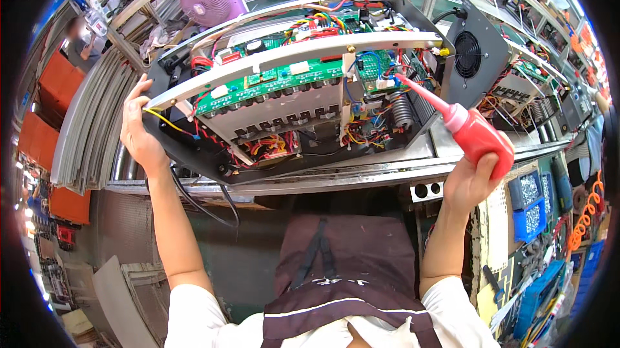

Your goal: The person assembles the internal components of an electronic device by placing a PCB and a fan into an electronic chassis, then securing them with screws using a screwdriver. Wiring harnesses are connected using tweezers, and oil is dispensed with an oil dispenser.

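Gripping red bottle (481, 138), probably light and squeezable, round its body in right hand (471, 181), touching chassis (287, 108) with loosely open left hand (140, 135).

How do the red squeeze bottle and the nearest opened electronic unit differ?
The red squeeze bottle is small; the opened electronic unit is far larger. The bottle is held tilted in the right hand; the unit sits on the metal bench, left hand at its end. The bottle is plain red; the unit exposes green boards and coloured wires.

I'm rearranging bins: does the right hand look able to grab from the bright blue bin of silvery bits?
Probably not now: the right hand holds the red bottle, though nothing visible blocks the bin.
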The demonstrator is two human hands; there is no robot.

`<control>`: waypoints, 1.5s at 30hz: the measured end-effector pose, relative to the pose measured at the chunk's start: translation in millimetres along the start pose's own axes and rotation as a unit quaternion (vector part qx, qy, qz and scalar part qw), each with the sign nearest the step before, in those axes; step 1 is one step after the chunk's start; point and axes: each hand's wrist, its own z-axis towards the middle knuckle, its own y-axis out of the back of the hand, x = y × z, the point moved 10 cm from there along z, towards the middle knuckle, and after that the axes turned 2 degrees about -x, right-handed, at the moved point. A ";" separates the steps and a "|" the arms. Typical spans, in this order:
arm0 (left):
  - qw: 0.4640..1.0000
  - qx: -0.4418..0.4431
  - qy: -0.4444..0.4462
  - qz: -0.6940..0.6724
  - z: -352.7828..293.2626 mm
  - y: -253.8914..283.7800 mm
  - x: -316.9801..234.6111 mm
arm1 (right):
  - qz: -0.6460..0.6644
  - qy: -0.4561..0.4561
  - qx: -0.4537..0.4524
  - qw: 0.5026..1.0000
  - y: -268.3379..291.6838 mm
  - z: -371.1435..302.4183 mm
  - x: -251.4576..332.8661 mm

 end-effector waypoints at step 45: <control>0.998 -0.034 0.002 -0.044 -3.4 7.1 16.0 | -0.188 0.201 0.006 0.961 -27.6 -34.3 59.8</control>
